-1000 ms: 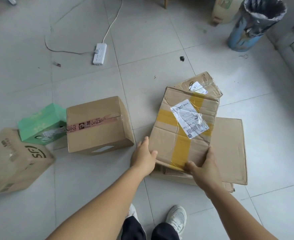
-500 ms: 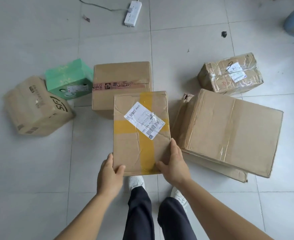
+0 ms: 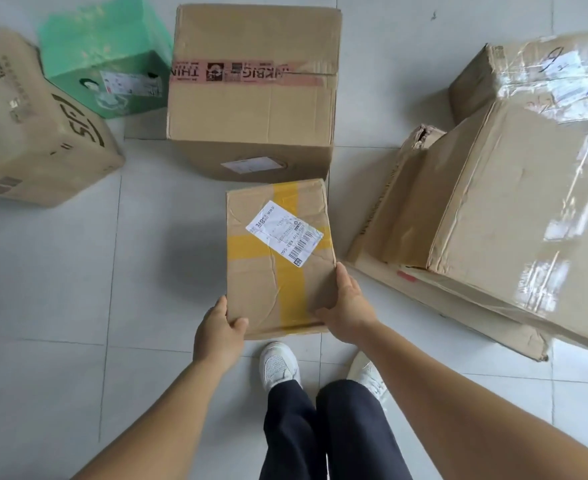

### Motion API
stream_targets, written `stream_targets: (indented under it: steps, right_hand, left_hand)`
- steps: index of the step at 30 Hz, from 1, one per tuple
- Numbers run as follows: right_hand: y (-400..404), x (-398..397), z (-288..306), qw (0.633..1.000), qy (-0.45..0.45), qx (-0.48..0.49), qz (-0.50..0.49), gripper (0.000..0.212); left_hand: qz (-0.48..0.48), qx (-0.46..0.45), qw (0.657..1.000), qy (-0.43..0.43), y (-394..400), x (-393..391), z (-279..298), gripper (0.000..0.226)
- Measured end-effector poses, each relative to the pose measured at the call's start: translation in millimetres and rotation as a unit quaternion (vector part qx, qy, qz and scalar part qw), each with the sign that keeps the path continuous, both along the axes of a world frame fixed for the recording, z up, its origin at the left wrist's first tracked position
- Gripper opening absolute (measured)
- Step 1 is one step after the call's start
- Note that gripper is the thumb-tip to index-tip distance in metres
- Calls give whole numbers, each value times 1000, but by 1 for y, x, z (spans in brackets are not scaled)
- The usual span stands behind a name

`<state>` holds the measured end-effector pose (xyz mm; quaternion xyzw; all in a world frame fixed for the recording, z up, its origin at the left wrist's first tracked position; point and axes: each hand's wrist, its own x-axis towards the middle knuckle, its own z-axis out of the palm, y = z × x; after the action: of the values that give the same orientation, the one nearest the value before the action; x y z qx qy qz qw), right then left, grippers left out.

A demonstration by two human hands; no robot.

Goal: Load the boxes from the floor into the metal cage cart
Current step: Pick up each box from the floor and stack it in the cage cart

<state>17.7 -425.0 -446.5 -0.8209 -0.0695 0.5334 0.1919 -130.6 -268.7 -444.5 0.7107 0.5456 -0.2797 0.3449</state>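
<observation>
I hold a small brown box with crossed yellow tape and a white shipping label (image 3: 278,261) above the floor, in front of my feet. My left hand (image 3: 218,332) grips its near left corner, thumb on top. My right hand (image 3: 346,306) grips its near right edge, thumb on the top face. Beyond it stands a larger cardboard box with red printed tape (image 3: 254,91). The metal cage cart is out of view.
A green box (image 3: 107,60) and a tilted brown box with black lettering (image 3: 33,123) lie at the left. At the right a big taped carton (image 3: 514,216) rests on flattened cardboard (image 3: 459,306), with a plastic-wrapped parcel (image 3: 542,71) behind it. Grey floor tiles stretch at the lower left.
The yellow-taped box came off the pile at the right and now hangs in front of my legs. My view has tilted down and moved closer to the boxes.
</observation>
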Motion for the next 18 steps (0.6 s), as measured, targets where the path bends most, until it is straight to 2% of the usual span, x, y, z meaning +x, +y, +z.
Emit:
stream_targets:
  steps: [11, 15, 18]
  right_hand:
    - [24, -6, -91, 1000, -24, -4, -3, 91]
    - [27, 2, -90, 1000, -24, 13, 6, 91]
    - [26, 7, -70, 998, -58, 26, -6, 91]
  left_hand:
    - [15, -5, 999, -28, 17, 22, -81, 70]
    - [-10, -22, 999, -32, 16, 39, -79, 77]
    - [-42, -17, 997, -61, 9, 60, -60, 77]
